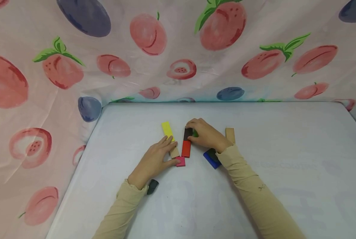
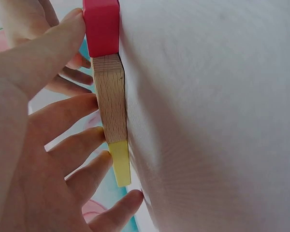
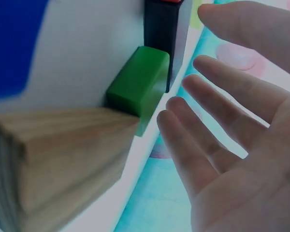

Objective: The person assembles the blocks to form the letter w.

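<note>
My left hand (image 1: 154, 162) lies with spread fingers along a row of a yellow block (image 1: 166, 128), a plain wooden block (image 2: 111, 101) and a pink block (image 1: 181, 161). Its thumb touches the pink one; the other fingertips reach the wooden and yellow blocks. Over a black block (image 1: 188, 133) is my right hand (image 1: 207, 133), thumb and fingertips close around it in the head view. The right wrist view shows these fingers extended and apart. A red block (image 1: 186, 148) continues from the black one, and a green block (image 3: 140, 79) adjoins it, partly hidden by the hand in the head view.
Another wooden block (image 1: 230, 134) stands just behind the right wrist. Below that wrist is a blue block (image 1: 209, 160), partly covered by a dark wrist device (image 1: 214, 154). The white tabletop (image 1: 285, 139) meets a fruit-patterned curtain (image 1: 178, 43) at the back and left.
</note>
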`<state>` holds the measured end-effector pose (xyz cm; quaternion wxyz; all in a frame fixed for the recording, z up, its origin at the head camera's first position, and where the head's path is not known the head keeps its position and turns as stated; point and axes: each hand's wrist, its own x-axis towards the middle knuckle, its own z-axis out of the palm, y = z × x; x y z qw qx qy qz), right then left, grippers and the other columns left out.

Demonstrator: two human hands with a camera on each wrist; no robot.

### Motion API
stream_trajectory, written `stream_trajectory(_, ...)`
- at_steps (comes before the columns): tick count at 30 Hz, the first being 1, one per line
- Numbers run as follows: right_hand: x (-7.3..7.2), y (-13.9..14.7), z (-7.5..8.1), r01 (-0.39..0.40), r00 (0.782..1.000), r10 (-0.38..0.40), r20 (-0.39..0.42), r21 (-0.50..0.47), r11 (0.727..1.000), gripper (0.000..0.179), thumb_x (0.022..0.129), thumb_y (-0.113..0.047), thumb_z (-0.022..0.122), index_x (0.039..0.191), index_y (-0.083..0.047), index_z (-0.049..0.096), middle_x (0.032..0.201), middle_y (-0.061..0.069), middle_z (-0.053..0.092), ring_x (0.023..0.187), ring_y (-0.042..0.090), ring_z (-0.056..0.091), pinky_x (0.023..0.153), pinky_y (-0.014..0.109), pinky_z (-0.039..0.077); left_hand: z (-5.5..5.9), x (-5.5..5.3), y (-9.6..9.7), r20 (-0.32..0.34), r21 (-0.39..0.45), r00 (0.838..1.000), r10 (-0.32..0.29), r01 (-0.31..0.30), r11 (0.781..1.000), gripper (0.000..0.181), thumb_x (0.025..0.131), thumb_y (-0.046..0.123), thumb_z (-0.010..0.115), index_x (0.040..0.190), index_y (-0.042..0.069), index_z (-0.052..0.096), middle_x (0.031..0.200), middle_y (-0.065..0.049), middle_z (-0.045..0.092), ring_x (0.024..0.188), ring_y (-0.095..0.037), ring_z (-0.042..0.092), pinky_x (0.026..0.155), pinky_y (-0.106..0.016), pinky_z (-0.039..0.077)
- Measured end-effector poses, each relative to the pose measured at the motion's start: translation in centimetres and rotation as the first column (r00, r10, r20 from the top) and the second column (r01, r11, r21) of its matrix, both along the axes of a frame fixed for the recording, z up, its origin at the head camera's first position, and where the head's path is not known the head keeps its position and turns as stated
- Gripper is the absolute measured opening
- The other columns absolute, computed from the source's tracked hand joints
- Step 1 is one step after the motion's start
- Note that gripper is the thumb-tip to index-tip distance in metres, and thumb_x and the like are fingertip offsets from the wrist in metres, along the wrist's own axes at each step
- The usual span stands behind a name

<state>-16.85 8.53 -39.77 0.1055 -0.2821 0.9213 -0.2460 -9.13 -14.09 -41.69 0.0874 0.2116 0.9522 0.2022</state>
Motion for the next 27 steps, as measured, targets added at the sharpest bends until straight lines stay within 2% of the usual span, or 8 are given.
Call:
stream_trajectory(9, 0.4, 0.9, 0.6, 0.036, 0.999, -0.036, -0.019, -0.011, 0.999, 0.042, 0.092, -0.017, 0.071, 0.129, 0.000, 0.063, 0.136, 0.018, 0.056, 0.126, 0.034, 0.050, 0.109, 0.047, 0.043, 0.0, 0.1, 0.0, -0.001, 0.002, 1.000, 0.009, -0.009, 1.000, 0.071, 0.087, 0.049, 0.072, 0.146, 0.015, 0.051, 0.159, -0.007, 0.036, 0.150, -0.027, 0.026, 0.116, -0.051, 0.034)
stream_trajectory(16, 0.2, 1.9, 0.5, 0.036, 0.999, -0.036, -0.040, -0.013, 0.999, 0.044, 0.089, -0.013, 0.073, 0.128, 0.003, 0.061, 0.130, 0.019, 0.059, 0.123, 0.036, 0.052, 0.107, 0.048, 0.045, 0.1, 0.0, 0.1, 0.005, -0.004, 1.000, 0.008, -0.008, 1.000, 0.072, 0.087, 0.049, 0.072, 0.147, 0.015, 0.051, 0.159, -0.007, 0.036, 0.150, -0.028, 0.026, 0.116, -0.052, 0.034)
stream_trajectory(21, 0.0, 2.5, 0.0, 0.055, 0.998, -0.055, -0.011, -0.025, 0.998, 0.043, 0.088, -0.008, 0.073, 0.127, 0.005, 0.062, 0.126, 0.019, 0.062, 0.118, 0.034, 0.056, 0.102, 0.046, 0.049, 0.1, 0.1, 0.1, -0.004, 0.001, 1.000, 0.009, -0.009, 1.000, 0.072, 0.087, 0.048, 0.073, 0.146, 0.014, 0.051, 0.159, -0.007, 0.037, 0.150, -0.028, 0.027, 0.116, -0.051, 0.034)
stream_trajectory(27, -0.1, 2.8, -0.3, 0.092, 0.994, -0.088, 0.060, -0.056, 0.994, 0.036, 0.088, -0.003, 0.071, 0.123, 0.006, 0.065, 0.120, 0.019, 0.066, 0.108, 0.031, 0.061, 0.096, 0.044, 0.053, 0.0, 0.1, 0.1, -0.002, 0.003, 1.000, 0.009, -0.009, 1.000, 0.071, 0.087, 0.048, 0.072, 0.146, 0.015, 0.051, 0.159, -0.007, 0.037, 0.150, -0.028, 0.027, 0.116, -0.051, 0.034)
